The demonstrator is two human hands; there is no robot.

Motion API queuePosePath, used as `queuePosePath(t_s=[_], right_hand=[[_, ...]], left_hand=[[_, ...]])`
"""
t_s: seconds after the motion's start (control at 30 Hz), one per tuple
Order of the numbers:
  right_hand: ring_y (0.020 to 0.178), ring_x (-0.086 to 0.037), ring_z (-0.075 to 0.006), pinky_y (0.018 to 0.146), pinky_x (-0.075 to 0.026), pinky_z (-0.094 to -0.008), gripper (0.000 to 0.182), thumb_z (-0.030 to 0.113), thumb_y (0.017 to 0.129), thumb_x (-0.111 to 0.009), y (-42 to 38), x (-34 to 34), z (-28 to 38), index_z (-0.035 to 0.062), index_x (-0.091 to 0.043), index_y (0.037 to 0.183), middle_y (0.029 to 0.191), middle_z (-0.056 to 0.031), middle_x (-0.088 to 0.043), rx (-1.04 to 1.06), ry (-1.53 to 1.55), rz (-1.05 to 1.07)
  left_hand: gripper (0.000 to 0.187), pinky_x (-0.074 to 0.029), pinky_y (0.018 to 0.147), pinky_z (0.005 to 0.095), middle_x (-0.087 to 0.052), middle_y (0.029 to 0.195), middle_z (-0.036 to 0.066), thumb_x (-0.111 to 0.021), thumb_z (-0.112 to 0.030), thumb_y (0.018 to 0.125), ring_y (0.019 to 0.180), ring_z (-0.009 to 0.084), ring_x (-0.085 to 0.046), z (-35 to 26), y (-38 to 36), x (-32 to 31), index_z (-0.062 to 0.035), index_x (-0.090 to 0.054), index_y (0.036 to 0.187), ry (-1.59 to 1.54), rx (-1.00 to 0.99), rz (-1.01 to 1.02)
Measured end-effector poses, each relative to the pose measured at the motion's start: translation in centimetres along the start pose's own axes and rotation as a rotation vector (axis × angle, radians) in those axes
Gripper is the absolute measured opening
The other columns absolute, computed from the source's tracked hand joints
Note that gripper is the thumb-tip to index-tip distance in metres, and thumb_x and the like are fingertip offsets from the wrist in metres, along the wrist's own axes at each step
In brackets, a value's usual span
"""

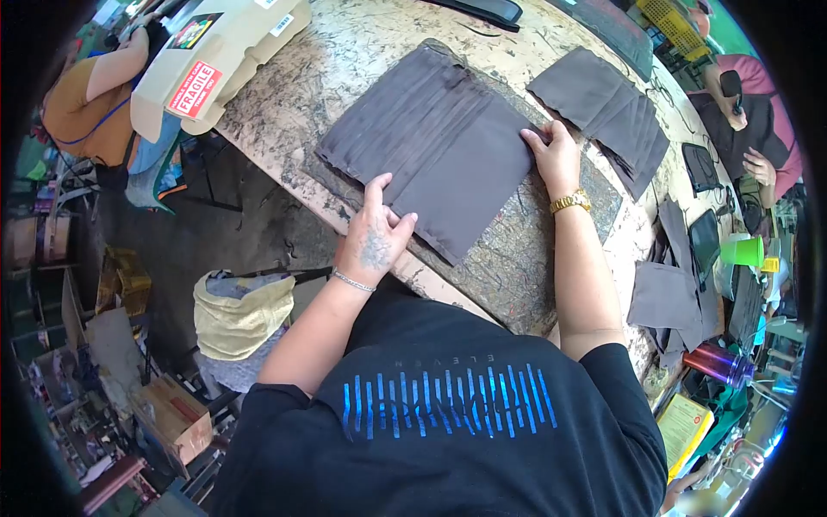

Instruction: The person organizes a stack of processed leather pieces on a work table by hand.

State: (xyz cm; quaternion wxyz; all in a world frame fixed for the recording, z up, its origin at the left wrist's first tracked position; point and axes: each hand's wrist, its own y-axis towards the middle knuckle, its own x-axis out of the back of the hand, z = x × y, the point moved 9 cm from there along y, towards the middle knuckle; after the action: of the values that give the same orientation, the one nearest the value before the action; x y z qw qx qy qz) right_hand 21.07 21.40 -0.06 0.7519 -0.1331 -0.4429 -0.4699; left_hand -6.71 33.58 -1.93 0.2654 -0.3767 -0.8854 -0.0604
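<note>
"Where are the dark brown sheets (431, 146)?"

"Mid-table, overlapping in a layered spread, with narrow strips showing on the left and one broad panel on the right. They lie on a mottled board (517, 276), which shows at the near right."

"And the hands?"

"The left hand (375, 237) is at the near left edge, thumb and forefinger spread wide, fingertips touching the sheets. The right hand (553, 159) is at the right edge, thumb and fingers narrow; I can't tell whether they pinch it."

"Which step does that look like?"

"I'd judge it as steadying or squaring the layers. From here, moving them would call for both hands working together, so that the overlaps don't slip."

"How are the edges?"

"The left and near corners sit near the rim of the worktable (280, 129), so I'd be wary of pulling toward the body. On the right, a fanned stack of brown pieces (607, 112) lies just beside the right hand, which limits sideways travel."

"Any room elsewhere?"

"Stained tabletop shows on the far left, between the sheets and a carton with a FRAGILE label (196, 89). At the far edge there's a black case (478, 10), well apart from the sheets."
</note>
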Motion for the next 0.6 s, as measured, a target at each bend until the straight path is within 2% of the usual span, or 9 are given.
queuePosePath(t_s=[0.23,0.27,0.33,0.4,0.43,0.47,0.5,0.53,0.6], right_hand=[[0.072,-0.061,-0.0273,0.066,-0.047,-0.0345,0.038,0.031,0.070,-0.071,-0.1,0.2,0.2,-0.0006,-0.056,0.084,0.079,-0.0175,-0.063,0.019,-0.010,-0.034],[0.074,-0.059,-0.0266,0.068,-0.047,-0.0341,0.038,0.030,0.069,-0.072,-0.3,0.5,0.3,0.0010,-0.056,0.087,0.081,-0.0159,-0.061,0.035,0.000,-0.072],[0.078,-0.055,-0.0299,0.072,-0.045,-0.0355,0.037,0.029,0.069,-0.071,-0.2,1.8,0.8,0.0037,-0.055,0.092,0.088,-0.0143,-0.056,0.055,0.004,-0.130],[0.082,-0.052,-0.0288,0.075,-0.044,-0.0365,0.035,0.025,0.070,-0.070,1.4,3.3,0.0,0.0063,-0.055,0.095,0.089,-0.0116,-0.052,0.135,0.000,-0.244],[0.085,-0.052,-0.0286,0.076,-0.044,-0.0376,0.033,0.023,0.070,-0.068,2.1,4.1,0.9,0.0063,-0.055,0.094,0.091,-0.0112,-0.053,0.270,-0.100,-0.280],[0.088,-0.052,-0.0283,0.077,-0.044,-0.0388,0.030,0.022,0.070,-0.067,2.5,4.6,2.1,0.0064,-0.055,0.093,0.093,-0.0109,-0.054,0.403,-0.199,-0.312],[0.094,-0.050,-0.0284,0.080,-0.043,-0.0379,0.031,0.020,0.070,-0.065,3.7,4.0,2.0,0.0060,-0.057,0.097,0.096,-0.0104,-0.056,0.358,-0.274,-0.195],[0.094,-0.050,-0.0284,0.080,-0.043,-0.0379,0.031,0.020,0.070,-0.065,4.4,4.1,1.9,0.0060,-0.057,0.097,0.096,-0.0104,-0.056,0.350,-0.277,-0.208],[0.094,-0.052,-0.0279,0.079,-0.044,-0.0402,0.020,0.016,0.072,-0.058,5.9,1.5,1.4,0.0068,-0.060,0.090,0.095,-0.0099,-0.058,0.348,-0.507,0.058]], left_hand=[[0.060,-0.044,0.052,0.0296,-0.055,0.055,0.010,-0.063,-0.018,0.078,0.049,0.0160,-0.054,-0.8,0.2,0.7,-0.0001,-0.030,0.126,0.093,0.000,-0.015],[0.069,-0.046,0.063,0.0412,-0.060,0.075,0.025,-0.062,-0.029,0.077,0.070,0.0410,-0.058,-0.6,0.2,1.0,0.0010,-0.027,0.128,0.178,-0.016,-0.037],[0.073,-0.046,0.065,0.0421,-0.058,0.081,0.030,-0.061,-0.038,0.078,0.075,0.0443,-0.057,-1.2,-0.2,2.2,0.0016,-0.026,0.128,0.284,-0.039,-0.075],[0.075,-0.046,0.065,0.0431,-0.057,0.084,0.031,-0.058,-0.044,0.078,0.078,0.0441,-0.057,-1.7,-0.6,4.1,0.0017,-0.027,0.128,0.324,0.040,-0.087],[0.073,-0.046,0.064,0.0422,-0.059,0.082,0.029,-0.058,-0.043,0.079,0.077,0.0422,-0.058,-2.2,-0.6,5.1,0.0019,-0.029,0.128,0.358,0.125,-0.082],[0.069,-0.046,0.059,0.0394,-0.060,0.070,0.020,-0.058,-0.040,0.080,0.066,0.0368,-0.059,-3.3,-0.3,6.1,0.0014,-0.030,0.128,0.414,-0.028,-0.175],[0.068,-0.046,0.057,0.0380,-0.059,0.068,0.017,-0.058,-0.039,0.080,0.062,0.0335,-0.058,-3.5,-0.2,6.4,0.0015,-0.031,0.128,0.410,-0.020,-0.148],[0.067,-0.045,0.055,0.0366,-0.058,0.066,0.015,-0.059,-0.037,0.081,0.058,0.0302,-0.058,-4.5,0.2,6.8,0.0016,-0.032,0.128,0.405,-0.012,-0.123],[0.062,-0.044,0.053,0.0326,-0.053,0.061,0.012,-0.061,-0.032,0.080,0.054,0.0250,-0.054,-6.1,1.1,6.1,0.0019,-0.035,0.126,0.359,-0.126,-0.114]])
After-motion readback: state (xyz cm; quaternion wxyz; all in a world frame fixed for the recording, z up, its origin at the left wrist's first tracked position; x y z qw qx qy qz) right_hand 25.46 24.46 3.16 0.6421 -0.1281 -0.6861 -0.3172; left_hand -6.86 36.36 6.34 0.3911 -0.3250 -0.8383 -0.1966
